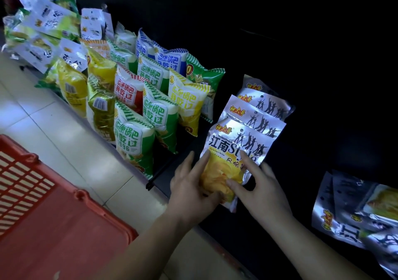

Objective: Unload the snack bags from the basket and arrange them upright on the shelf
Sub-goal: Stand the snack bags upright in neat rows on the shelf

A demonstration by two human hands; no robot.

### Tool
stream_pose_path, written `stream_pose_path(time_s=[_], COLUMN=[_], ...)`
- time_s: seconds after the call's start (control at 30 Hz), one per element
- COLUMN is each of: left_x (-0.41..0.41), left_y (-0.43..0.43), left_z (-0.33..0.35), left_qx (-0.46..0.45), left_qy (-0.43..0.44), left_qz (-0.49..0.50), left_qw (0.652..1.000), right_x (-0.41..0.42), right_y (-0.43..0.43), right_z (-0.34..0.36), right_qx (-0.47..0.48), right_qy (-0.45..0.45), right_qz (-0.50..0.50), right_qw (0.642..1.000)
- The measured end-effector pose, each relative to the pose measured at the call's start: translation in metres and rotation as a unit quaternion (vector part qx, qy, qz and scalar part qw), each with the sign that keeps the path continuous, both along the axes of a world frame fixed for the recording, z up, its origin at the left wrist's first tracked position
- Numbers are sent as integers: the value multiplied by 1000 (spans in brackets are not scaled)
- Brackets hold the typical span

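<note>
A silver snack bag with yellow chips printed on it stands at the front of a short row of matching silver bags on the dark shelf. My left hand grips its lower left side, thumb under the bottom edge. My right hand presses its lower right side with fingers spread. The red plastic basket sits at the lower left on the floor; I see no bags inside the visible part.
Rows of green, yellow, red and blue snack bags stand upright to the left on the shelf. More silver bags lie flat at the right. A black divider separates the sections. Pale floor tiles run along the shelf front.
</note>
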State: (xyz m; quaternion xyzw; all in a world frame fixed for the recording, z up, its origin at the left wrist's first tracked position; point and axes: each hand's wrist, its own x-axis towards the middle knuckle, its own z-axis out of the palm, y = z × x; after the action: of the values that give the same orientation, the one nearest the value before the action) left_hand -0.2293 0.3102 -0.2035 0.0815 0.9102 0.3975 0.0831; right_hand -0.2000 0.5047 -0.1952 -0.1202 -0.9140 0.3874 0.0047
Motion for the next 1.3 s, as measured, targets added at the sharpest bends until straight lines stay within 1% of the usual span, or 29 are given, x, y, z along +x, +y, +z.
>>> stream_pose_path(time_s=[0.03, 0.2, 0.23, 0.3, 0.33, 0.37, 0.47, 0.57, 0.63, 0.77, 0.83, 0.87, 0.9, 0.97, 1.07, 1.17, 1.23, 1.3], left_x=[5, 32, 37, 50, 57, 66, 88, 110, 127, 167, 183, 189, 193, 200, 209, 224, 229, 229], left_y=[-1, 2, 4, 11, 18, 26, 56, 87, 107, 136, 145, 149, 153, 162, 182, 205, 222, 239], left_z=[2, -3, -3, 1, 6, 12, 23, 25, 24, 15, 6, 2, -2, -3, 0, 2, 0, 0], left_qx=[-19, -53, -49, -1, 37, 80, 182, 245, 271, 240, 217, 200, 179, 149, 145, 123, 80, 32], left_qy=[27, 137, 157, 186, 180, 156, 42, -52, -100, -156, -170, -170, -166, -151, -136, -89, -54, -52], left_qz=[1, 11, 21, 24, 14, 4, -5, -21, -39, -104, -127, -135, -142, -151, -167, -220, -246, -251], left_qw=[999, 989, 986, 982, 983, 985, 982, 968, 957, 952, 953, 955, 959, 965, 966, 964, 964, 966], right_x=[2, 13, 16, 24, 30, 36, 53, 85, 120, 196, 223, 234, 243, 258, 272, 286, 297, 310], right_y=[1, 11, 15, 23, 28, 33, 54, 76, 92, 126, 144, 154, 165, 180, 194, 196, 199, 204], right_z=[1, 12, 16, 27, 33, 40, 58, 78, 85, 80, 75, 74, 71, 70, 70, 74, 74, 72], right_qx=[-2, -4, 7, 54, 86, 110, 147, 143, 128, 54, 81, 101, 111, 93, 71, 98, 126, 144], right_qy=[3, 17, 17, 21, 16, 9, -33, -91, -115, -125, -140, -132, -119, -96, -62, -19, -17, -25], right_qz=[4, 15, 14, 13, 10, 5, -1, -7, -27, -94, -79, -79, -91, -126, -141, -136, -132, -122], right_qw=[1000, 1000, 1000, 998, 996, 994, 989, 985, 985, 986, 984, 983, 982, 983, 985, 986, 983, 982])
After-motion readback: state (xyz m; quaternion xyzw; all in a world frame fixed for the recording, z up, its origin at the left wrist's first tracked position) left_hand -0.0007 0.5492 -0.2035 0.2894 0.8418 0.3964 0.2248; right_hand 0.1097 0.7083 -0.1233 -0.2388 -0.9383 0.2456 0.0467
